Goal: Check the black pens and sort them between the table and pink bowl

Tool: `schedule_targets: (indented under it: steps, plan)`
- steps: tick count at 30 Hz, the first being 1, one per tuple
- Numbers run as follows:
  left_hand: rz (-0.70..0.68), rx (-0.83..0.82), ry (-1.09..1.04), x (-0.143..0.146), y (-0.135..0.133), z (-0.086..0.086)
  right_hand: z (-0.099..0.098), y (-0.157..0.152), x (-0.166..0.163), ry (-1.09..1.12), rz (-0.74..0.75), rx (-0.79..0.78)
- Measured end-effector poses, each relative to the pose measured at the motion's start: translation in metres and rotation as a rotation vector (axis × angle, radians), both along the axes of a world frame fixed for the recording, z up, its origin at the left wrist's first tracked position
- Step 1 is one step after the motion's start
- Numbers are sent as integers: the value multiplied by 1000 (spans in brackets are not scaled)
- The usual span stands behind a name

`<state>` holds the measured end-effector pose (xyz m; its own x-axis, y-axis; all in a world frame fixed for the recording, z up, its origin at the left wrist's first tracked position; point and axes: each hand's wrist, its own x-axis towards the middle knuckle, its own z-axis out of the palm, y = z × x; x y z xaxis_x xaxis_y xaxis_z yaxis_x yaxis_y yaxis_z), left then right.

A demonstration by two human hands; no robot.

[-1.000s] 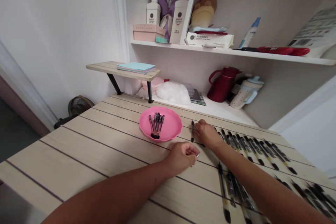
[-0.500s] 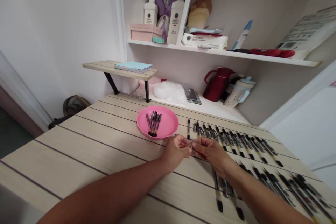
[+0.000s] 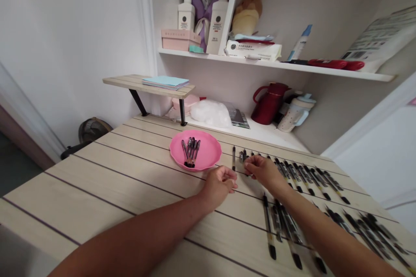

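A pink plate on the slatted wooden table holds several black pens. To its right one pen lies alone, followed by a long row of pens. My right hand reaches over the left end of that row, fingers curled down on a pen there. My left hand rests on the table just left of it, fingers curled in a loose pinch; what it holds is hidden. More pens lie near my right forearm.
Behind the table a small wooden riser carries coloured paper. A red jug, a pale cup and a plastic bag sit on the white ledge. The shelf above holds bottles, a pink box and a tissue pack.
My hands met at the centre half a second ago and have now parted. My right hand moved back up to the left end of the pen row; my left hand stayed put.
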<state>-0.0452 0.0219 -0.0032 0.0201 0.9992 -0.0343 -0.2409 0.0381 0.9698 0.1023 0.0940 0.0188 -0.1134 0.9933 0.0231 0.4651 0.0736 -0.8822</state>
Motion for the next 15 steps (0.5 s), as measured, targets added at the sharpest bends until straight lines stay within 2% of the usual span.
schedule_targets:
  steps: [4,8,11,15]
  plan:
    - [-28,-18,35,0,0,-1,3,22,6,-497,51,220]
    - [-35,-23,45,0,2,-2,4,20,-4,-884,127,371]
    - [-43,-20,42,1,2,-3,4,14,-12,-1062,168,400]
    - [-39,-22,37,1,2,-3,6,12,-19,-1159,232,437]
